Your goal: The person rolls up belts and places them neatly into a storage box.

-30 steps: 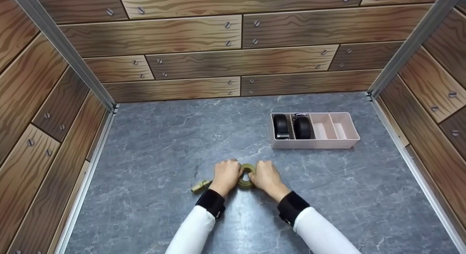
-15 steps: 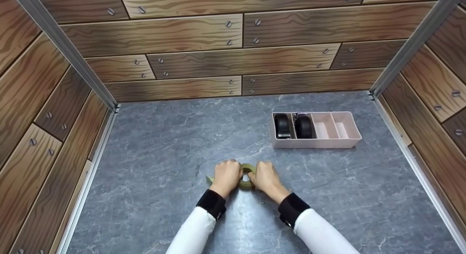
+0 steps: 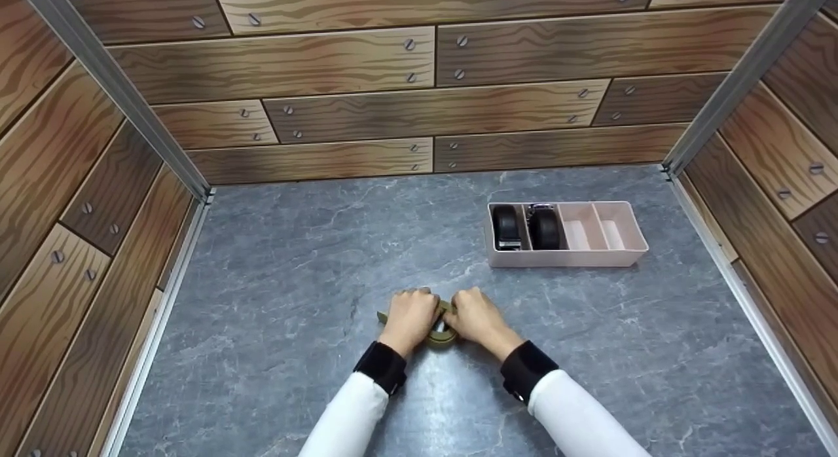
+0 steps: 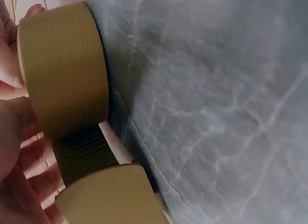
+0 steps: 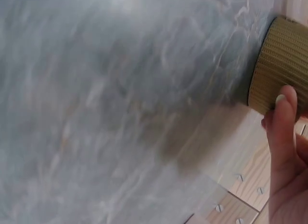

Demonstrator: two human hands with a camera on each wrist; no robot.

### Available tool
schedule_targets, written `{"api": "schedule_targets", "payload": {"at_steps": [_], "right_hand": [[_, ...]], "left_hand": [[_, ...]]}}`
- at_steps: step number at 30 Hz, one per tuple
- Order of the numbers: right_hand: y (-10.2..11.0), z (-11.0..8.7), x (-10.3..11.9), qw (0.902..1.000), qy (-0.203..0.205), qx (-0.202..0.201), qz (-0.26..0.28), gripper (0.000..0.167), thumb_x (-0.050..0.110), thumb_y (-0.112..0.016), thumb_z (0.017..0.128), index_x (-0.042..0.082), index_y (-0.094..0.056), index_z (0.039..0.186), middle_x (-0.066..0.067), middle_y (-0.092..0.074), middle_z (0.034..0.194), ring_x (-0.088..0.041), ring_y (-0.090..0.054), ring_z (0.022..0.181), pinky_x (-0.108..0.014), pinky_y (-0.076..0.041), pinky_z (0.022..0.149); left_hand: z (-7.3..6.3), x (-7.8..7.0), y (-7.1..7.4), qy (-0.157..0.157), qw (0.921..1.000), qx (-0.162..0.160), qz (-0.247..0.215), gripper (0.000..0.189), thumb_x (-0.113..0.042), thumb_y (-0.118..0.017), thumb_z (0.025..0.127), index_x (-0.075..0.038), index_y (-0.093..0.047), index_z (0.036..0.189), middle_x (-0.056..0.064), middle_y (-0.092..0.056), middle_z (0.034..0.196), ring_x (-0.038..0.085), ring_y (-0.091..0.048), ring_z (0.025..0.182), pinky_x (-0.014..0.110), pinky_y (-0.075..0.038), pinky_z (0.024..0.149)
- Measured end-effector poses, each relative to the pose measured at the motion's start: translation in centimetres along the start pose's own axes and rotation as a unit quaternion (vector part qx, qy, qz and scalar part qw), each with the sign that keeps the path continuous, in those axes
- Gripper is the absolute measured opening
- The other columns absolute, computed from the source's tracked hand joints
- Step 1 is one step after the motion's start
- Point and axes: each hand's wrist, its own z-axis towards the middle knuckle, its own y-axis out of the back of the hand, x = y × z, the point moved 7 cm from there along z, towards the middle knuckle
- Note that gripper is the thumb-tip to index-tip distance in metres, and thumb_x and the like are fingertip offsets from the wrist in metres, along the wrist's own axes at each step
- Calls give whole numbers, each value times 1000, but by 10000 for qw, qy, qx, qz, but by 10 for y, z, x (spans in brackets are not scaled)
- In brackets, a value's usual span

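Observation:
Between my two hands is a coiled olive-green webbing belt, low over the grey surface. My left hand holds the coil from its left side, with thumb and fingers on the ribbed webbing in the left wrist view. A loose length of the belt hangs off the roll there, and in the head view its short end pokes out left of that hand. From the other side my right hand grips the coil, a finger lying along its outer face in the right wrist view. Both hands hide part of the roll.
A pale pink box with divided compartments stands at the back right. Rolled black belts with metal buckles sit in its two left compartments. Wood-patterned walls and metal edge strips bound the surface.
The belt's loose end with its buckle has drawn in from the left towards my left hand. The coil has turned and tilted, and my hands have come slightly closer together.

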Motion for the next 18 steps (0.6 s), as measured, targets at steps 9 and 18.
{"api": "schedule_targets", "payload": {"at_steps": [9, 18], "right_hand": [[-7, -3, 4, 9995, 78, 246, -169, 28, 17, -71, 80, 14, -53, 60, 5, -48, 51, -12, -48, 44, -30, -44, 44], [-7, -5, 3, 9987, 356, 331, -123, 27, 14, -69, 82, 14, -54, 59, 5, -50, 52, -12, -48, 46, -29, -43, 44]], "left_hand": [[-1, -1, 2, -222, 9997, -36, -102, 17, -25, -66, 86, -16, -70, 72, -3, -61, 69, 23, -63, 63, 38, -49, 57], [-2, 5, 5, -302, 9927, 209, -1149, 11, -16, -70, 84, -9, -75, 91, 5, -67, 93, 25, -62, 96, 46, -42, 100]]}}
